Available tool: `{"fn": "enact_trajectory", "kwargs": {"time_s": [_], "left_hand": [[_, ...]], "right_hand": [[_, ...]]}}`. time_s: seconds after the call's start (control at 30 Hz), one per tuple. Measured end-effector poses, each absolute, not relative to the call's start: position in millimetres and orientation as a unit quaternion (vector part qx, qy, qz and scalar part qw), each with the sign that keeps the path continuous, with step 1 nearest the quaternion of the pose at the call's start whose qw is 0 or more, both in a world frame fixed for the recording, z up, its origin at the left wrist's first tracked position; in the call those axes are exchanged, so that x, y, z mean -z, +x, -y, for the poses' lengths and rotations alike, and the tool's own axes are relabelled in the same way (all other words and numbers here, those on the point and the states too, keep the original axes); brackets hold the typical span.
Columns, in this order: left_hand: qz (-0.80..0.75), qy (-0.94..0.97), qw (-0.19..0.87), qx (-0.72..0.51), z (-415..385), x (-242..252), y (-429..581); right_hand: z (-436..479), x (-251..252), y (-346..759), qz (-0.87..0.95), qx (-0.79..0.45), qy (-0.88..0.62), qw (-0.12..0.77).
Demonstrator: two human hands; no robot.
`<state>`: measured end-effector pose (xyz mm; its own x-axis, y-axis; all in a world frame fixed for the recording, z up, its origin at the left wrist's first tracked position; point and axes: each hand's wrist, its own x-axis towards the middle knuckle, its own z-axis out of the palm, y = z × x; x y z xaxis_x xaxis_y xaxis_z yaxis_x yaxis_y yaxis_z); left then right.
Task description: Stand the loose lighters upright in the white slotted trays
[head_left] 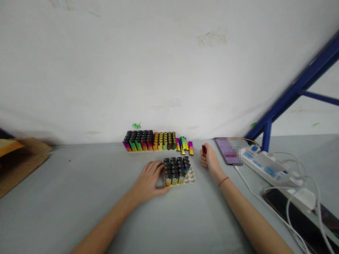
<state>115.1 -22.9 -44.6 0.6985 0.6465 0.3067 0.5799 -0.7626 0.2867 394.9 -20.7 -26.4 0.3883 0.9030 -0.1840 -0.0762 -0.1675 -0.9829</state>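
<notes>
My left hand (pixel 149 175) rests against the left side of a pale plastic tray (pixel 190 178), its fingers curled around the tray's edge. The tray holds several upright disposable lighters (pixel 175 170) with black tops and multicoloured bodies, and its front right cells show bare. My right hand (pixel 209 158) is to the right of the tray, gripping a red lighter (pixel 203 150) that is mostly hidden by the fingers. Further back, packed rows of similar lighters (pixel 148 141) stand against the wall, and a few loose lighters (pixel 183 145) lean or lie at their right end.
A smartphone (pixel 227 151) with a pixelated screen lies right of my right hand. Beside it are a white power strip (pixel 267 167), a white charger (pixel 304 199), tangled white cables and a dark device (pixel 293 218). Cardboard (pixel 23 162) sits far left, and a blue metal frame (pixel 291 91) rises right.
</notes>
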Motion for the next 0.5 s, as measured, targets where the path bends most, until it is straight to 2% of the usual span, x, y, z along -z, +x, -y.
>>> {"fn": "enact_trajectory", "kwargs": {"time_s": [0.2,0.5], "left_hand": [[-0.335,0.919,0.083,-0.189,23.1,43.6,115.1],[-0.332,0.921,0.082,-0.188,22.3,44.2,114.3]], "right_hand": [[35.7,29.5,380.2,0.237,-0.480,-0.568,0.625],[39.8,35.0,376.5,0.243,-0.447,-0.571,0.644]]}}
